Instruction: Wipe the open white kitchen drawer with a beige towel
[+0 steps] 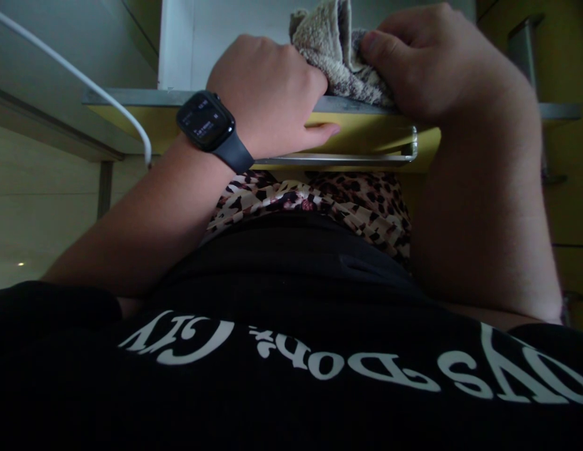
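My right hand (423, 69) is closed on a crumpled grey-and-white cloth (338, 69), its thumb pressed against the fabric. The cloth lies over the top edge of a pulled-out drawer's yellow front (361, 134). My left hand (267, 94), a black smartwatch (206, 122) on its wrist, grips that same edge to the left of the cloth. Its thumb rests along the outer face, and the other fingers are curled out of sight on the inner side. The pale inside of the drawer (235, 25) shows behind both hands.
Below my hands, a metal bar handle (338, 160) runs along the drawer front, close to my patterned shorts (314, 194). A white cable (75, 69) hangs at the left. Another cabinet handle (526, 50) stands at the right, and pale floor tiles (42, 200) show at lower left.
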`<state>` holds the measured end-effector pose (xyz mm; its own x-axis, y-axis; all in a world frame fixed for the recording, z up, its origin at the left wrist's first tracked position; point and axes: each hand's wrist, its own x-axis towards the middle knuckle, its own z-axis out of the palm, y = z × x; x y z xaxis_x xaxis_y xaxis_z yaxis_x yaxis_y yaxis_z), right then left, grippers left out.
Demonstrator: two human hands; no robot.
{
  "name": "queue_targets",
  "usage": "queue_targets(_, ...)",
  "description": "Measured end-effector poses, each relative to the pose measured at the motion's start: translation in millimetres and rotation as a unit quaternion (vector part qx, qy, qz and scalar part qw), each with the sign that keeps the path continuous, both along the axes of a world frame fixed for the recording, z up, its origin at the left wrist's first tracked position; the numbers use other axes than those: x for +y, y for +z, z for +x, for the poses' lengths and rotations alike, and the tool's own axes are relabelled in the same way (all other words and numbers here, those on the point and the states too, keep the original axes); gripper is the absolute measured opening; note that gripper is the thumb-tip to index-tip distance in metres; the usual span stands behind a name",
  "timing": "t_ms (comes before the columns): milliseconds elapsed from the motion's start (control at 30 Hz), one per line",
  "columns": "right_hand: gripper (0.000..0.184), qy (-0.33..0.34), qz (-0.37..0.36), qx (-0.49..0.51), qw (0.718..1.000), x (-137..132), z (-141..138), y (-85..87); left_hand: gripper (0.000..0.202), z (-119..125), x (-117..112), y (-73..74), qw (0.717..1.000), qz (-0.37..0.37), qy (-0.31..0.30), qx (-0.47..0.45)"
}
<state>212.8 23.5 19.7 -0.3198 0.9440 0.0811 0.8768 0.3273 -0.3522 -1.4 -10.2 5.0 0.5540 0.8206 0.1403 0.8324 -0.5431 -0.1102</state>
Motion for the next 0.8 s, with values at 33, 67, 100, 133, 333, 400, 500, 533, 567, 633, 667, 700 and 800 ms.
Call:
queue_targets(33, 0.041, 0.001, 0.0, 0.0, 1.0, 0.1, 0.1, 0.1, 0.074, 0.0, -0.1, -0.1, 1.0, -0.001, 0.0, 0.001)
queue_targets(67, 0.041, 0.002, -0.001, 0.001, 1.0, 0.3, 0.2, 0.3, 0.074, -0.1, -0.1, -0.2, 1.0, -0.001, 0.001, 0.001)
queue_targets(100, 0.041, 0.001, -0.004, 0.002, 1.0, 0.4, 0.2, 0.5, 0.073, -0.1, -0.1, -0.4, 1.0, 0.0, 0.0, 0.0)
queue_targets(133, 0.041, -0.002, -0.006, 0.002, 1.0, 0.5, 0.3, 0.7, 0.073, -0.2, 0.0, -0.6, 1.0, 0.002, 0.0, -0.001)
queue_targets(333, 0.043, -0.008, -0.006, -0.001, 1.0, 0.7, 1.0, -0.1, 0.073, -0.6, 1.4, -1.9, 1.0, 0.005, -0.006, -0.006)
queue_targets(400, 0.043, -0.005, -0.002, 0.001, 1.0, 0.7, 1.4, -0.5, 0.072, -0.4, 1.3, -1.6, 1.0, 0.007, -0.006, -0.007)
queue_targets(500, 0.043, -0.004, -0.008, -0.002, 1.0, 0.1, 1.0, -0.4, 0.071, 0.0, 0.9, -1.1, 1.0, 0.003, -0.002, -0.008)
queue_targets(533, 0.043, -0.005, -0.009, -0.002, 1.0, -0.2, 0.7, -0.3, 0.071, 0.2, 0.8, -1.1, 1.0, 0.003, 0.0, -0.007)
queue_targets(567, 0.043, -0.005, -0.009, -0.003, 1.0, -0.4, 0.3, -0.1, 0.072, 0.3, 0.8, -1.1, 1.0, 0.003, 0.002, -0.005)
queue_targets(633, 0.042, -0.006, -0.009, -0.003, 1.0, -0.5, 0.0, 0.2, 0.073, 0.3, 1.0, -1.3, 1.0, 0.004, 0.003, 0.001)
queue_targets(667, 0.042, -0.006, -0.009, -0.004, 1.0, -0.2, 0.1, 0.3, 0.073, 0.2, 1.1, -1.4, 1.0, 0.005, 0.003, 0.003)
queue_targets(700, 0.042, -0.005, -0.009, -0.004, 1.0, 0.3, 0.3, 0.3, 0.074, 0.2, 1.2, -1.4, 1.0, 0.004, 0.003, 0.005)
queue_targets(800, 0.042, 0.0, -0.005, -0.007, 1.0, 2.0, 1.2, 0.1, 0.074, 0.2, 1.2, -1.1, 1.0, 0.002, 0.005, 0.007)
